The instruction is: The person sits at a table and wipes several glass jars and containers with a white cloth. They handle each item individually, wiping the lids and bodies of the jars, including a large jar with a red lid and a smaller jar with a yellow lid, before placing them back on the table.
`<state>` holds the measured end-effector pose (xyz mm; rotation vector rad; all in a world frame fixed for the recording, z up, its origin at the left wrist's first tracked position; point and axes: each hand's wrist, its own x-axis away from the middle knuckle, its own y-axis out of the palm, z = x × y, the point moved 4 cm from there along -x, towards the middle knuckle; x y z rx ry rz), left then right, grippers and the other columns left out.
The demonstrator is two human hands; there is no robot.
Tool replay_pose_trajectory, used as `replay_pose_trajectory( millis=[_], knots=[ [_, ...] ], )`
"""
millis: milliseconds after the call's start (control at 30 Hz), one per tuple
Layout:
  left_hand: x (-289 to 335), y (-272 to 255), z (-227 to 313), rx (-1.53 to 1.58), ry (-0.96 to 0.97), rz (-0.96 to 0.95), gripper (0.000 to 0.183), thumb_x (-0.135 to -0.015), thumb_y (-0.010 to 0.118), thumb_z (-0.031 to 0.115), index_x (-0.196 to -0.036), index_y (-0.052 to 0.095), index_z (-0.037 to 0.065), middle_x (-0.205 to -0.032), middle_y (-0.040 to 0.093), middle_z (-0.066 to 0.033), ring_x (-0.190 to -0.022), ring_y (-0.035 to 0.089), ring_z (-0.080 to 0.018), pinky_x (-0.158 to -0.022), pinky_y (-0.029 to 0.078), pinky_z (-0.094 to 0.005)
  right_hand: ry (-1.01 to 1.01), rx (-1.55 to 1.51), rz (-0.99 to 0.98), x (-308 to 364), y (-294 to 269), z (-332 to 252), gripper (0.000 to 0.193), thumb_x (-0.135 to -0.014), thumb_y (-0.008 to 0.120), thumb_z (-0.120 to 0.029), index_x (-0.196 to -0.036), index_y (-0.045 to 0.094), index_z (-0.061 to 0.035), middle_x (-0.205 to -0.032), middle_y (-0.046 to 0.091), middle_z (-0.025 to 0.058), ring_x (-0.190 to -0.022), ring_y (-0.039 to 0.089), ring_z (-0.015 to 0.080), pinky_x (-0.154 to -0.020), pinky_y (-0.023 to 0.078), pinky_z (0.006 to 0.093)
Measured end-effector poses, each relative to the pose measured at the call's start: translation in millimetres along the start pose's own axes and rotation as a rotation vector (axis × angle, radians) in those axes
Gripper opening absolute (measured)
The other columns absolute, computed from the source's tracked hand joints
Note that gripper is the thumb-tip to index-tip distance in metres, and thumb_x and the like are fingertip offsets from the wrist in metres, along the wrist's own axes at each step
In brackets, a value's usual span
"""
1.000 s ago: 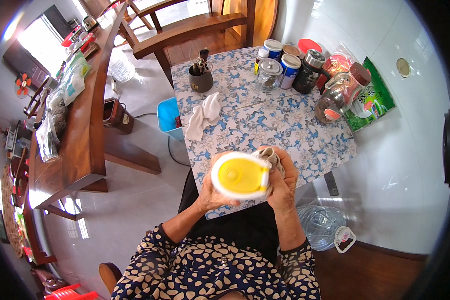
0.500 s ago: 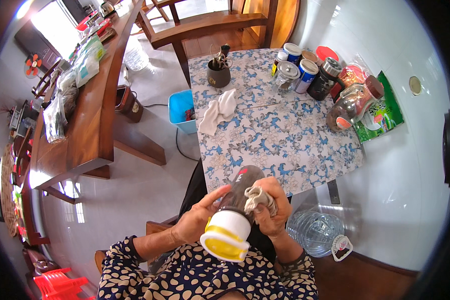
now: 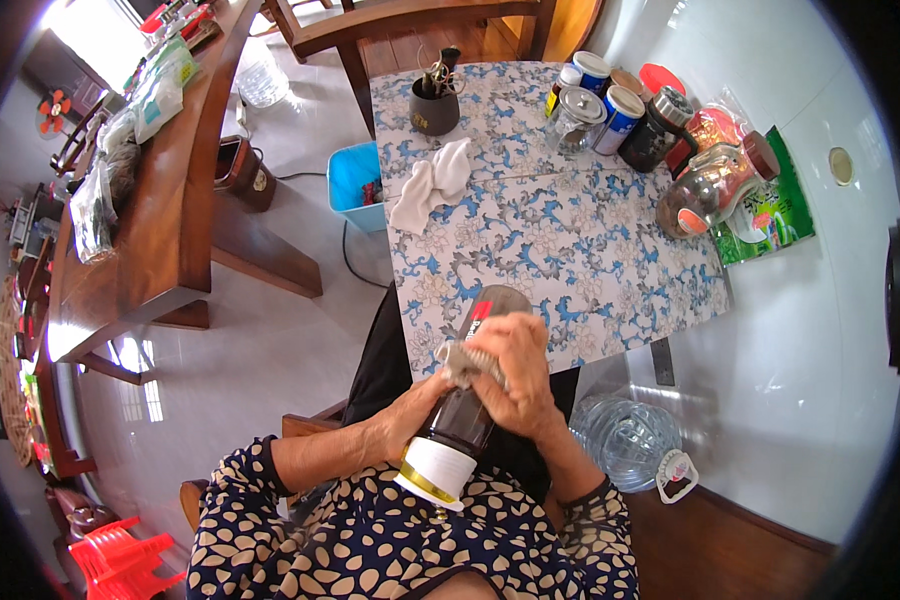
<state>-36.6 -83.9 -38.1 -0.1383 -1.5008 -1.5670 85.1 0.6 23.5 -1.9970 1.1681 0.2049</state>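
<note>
A dark see-through bottle is held slantwise in front of me, its white and yellow lid toward my body. My left hand is closed around the bottle's left side, with its fingers partly hidden. My right hand grips a crumpled beige cloth and presses it against the upper face of the bottle. The far end of the bottle, with a red mark, reaches over the near edge of the flower-patterned table.
On the table lie a white cloth and a dark pot. Jars, a black flask and a tilted glass jar stand along the wall. A large water jug sits at right, a blue bin at left.
My right hand has carried the cloth from the bottle's right side across its upper face. The lid has tipped, so less of its yellow end shows. The whole view has shifted slightly.
</note>
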Motion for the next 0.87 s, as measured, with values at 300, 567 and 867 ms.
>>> replay_pose_trajectory(
  millis=[300,567,867],
  knots=[
    [5,21,5,0.022,0.04,0.091,0.067,-0.082,0.062,0.033,-0.137,0.029,0.012,-0.112,0.053,-0.0115,-0.099,0.056,-0.0203,-0.084,0.051,-0.0366,0.194,0.0,0.126,-20,0,81,0.029,-0.073,0.063,-0.003,-0.102,0.058,-0.0068,-0.105,0.058,0.0105,-0.098,0.05,0.0286,-0.088,0.037,0.0401],
    [-2,18,-5,0.026,0.15,0.103,0.07,-0.08,0.062,0.025,-0.138,0.025,0.009,-0.114,0.051,-0.0138,-0.101,0.056,-0.022,-0.087,0.05,-0.0336,0.14,-0.01,0.122,-5,-8,46,0.026,-0.078,0.062,-0.011,-0.102,0.058,-0.0041,-0.104,0.058,0.0101,-0.101,0.05,0.0293,-0.091,0.036,0.0416],
    [-2,21,-3,-0.263,0.172,0.025,0.081,-0.085,0.066,0.022,-0.146,0.015,0.013,-0.127,0.043,-0.0114,-0.118,0.043,-0.0184,-0.098,0.038,-0.0279,-0.019,-0.065,-0.287,-3,-12,-4,0.02,-0.078,0.064,-0.013,-0.098,0.063,-0.0109,-0.106,0.062,0.0057,-0.109,0.054,0.0274,-0.092,0.033,0.0393]
  ],
)
